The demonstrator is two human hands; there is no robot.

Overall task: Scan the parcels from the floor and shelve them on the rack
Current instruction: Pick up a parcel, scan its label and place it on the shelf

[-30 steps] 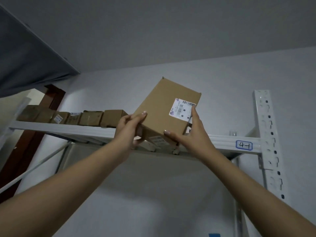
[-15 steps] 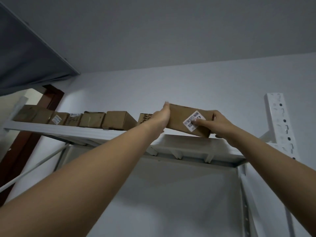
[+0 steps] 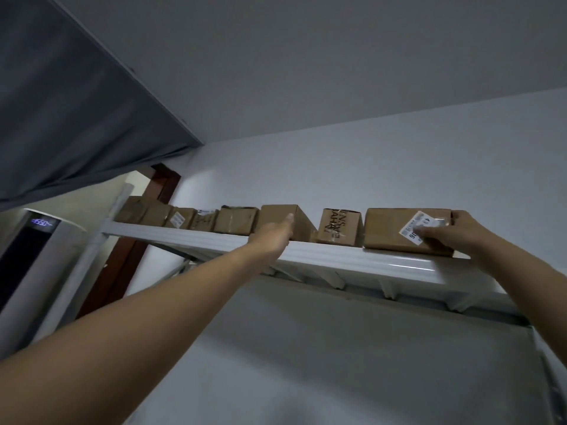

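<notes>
Overhead, against the white wall, your rack's top shelf (image 3: 337,256) carries a row of brown boxes (image 3: 236,220). Your left hand (image 3: 271,236) reaches flat, grip released, in front of one box. Your right hand (image 3: 457,237) grasps the parcel (image 3: 386,228) (rightmost, labelled) standing at the shelf's front edge, which runs on rightward.

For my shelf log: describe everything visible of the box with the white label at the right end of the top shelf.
The labelled box is closed brown cardboard, lying flat on the white shelf at the row's right end, beside a printed box. A white barcode label is on its front face. The right hand grips its right end, fingers over the label.
</notes>
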